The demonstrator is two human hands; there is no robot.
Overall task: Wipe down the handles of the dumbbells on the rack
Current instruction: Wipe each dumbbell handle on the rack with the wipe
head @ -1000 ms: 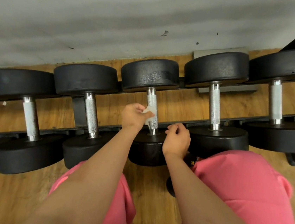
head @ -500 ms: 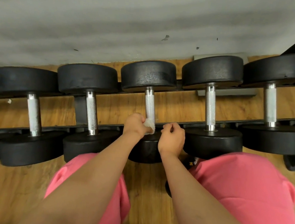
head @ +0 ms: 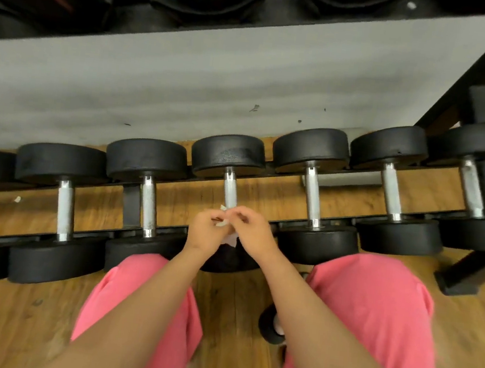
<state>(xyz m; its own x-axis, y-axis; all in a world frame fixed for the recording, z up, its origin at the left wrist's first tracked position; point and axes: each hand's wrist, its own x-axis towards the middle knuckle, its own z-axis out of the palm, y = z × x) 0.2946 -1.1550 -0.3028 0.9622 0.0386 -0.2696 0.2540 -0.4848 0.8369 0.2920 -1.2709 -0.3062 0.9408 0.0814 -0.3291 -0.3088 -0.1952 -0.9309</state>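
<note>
Several black dumbbells with silver knurled handles lie side by side on a low black rack (head: 130, 201). The middle dumbbell handle (head: 230, 190) runs down to my hands. A small white wipe (head: 224, 223) sits between both hands just in front of that handle's near end. My left hand (head: 207, 232) pinches the wipe from the left. My right hand (head: 252, 230) pinches it from the right, fingertips meeting above it. The near weight of the middle dumbbell is mostly hidden behind my hands and wrists.
Neighbouring dumbbell handles stand left (head: 148, 203) and right (head: 312, 198) of the middle one. A grey wall panel (head: 216, 84) rises behind the rack, with an upper shelf of dark gear. Wooden floor lies below. My knees in pink trousers (head: 372, 304) are close to the rack.
My left hand has come off the middle handle with the wipe, and my right hand has closed in to pinch it too. The view has tilted up, showing the upper shelf.
</note>
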